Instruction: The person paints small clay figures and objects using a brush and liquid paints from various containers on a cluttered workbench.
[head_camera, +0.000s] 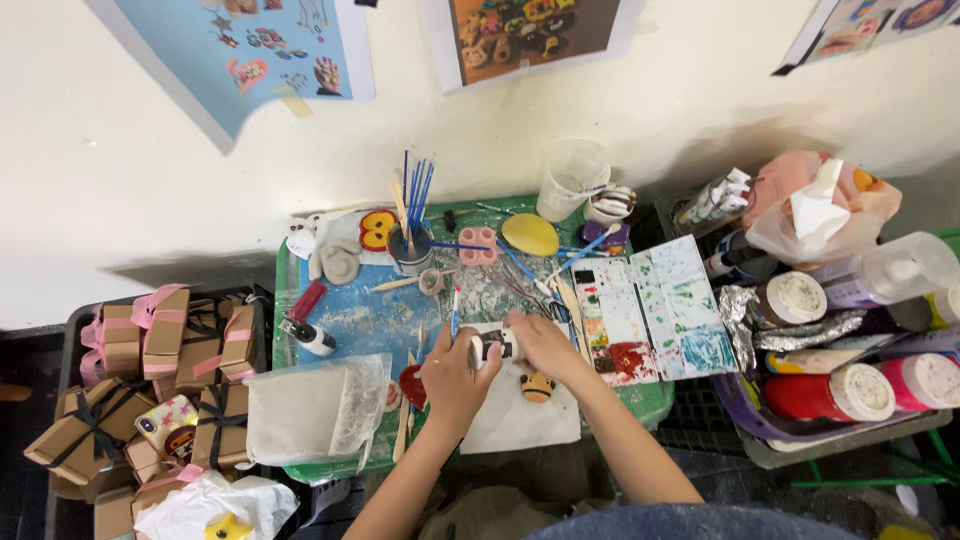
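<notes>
White clay with black markings sits between my two hands: a small painted clay figure (493, 346), held up just over the middle of the green counter (300, 300). My left hand (455, 375) comes at it from the left, the fingers curled narrowly around its near end. My right hand (545, 345) covers its right end, fingers closed over it from above, so both hands grip the same piece. A blue-handled brush (455, 312) stands up just beside my left hand; I cannot tell whether my fingers hold it.

Under my right wrist a small yellow clay figure (538, 386) with dark stripes rests on a sheet of white paper (515, 420). A red clay piece (412, 385) lies just left of my left wrist.

To the right of my hands lies a paint palette (650, 310), smeared with green, red and blue. Beyond my hands a grey cup of blue brushes (412, 245) stands upright, near a pink mould (478, 245) and a yellow oval dish (530, 234). A clear plastic bag of pale clay (315, 410) lies at the left front of the counter.

Left of the counter a black crate holds brown gift boxes (150, 350) tied with pink and black ribbon. On the right, a tray carries paint bottles (830, 392) with white caps and crumpled foil (800, 330).
</notes>
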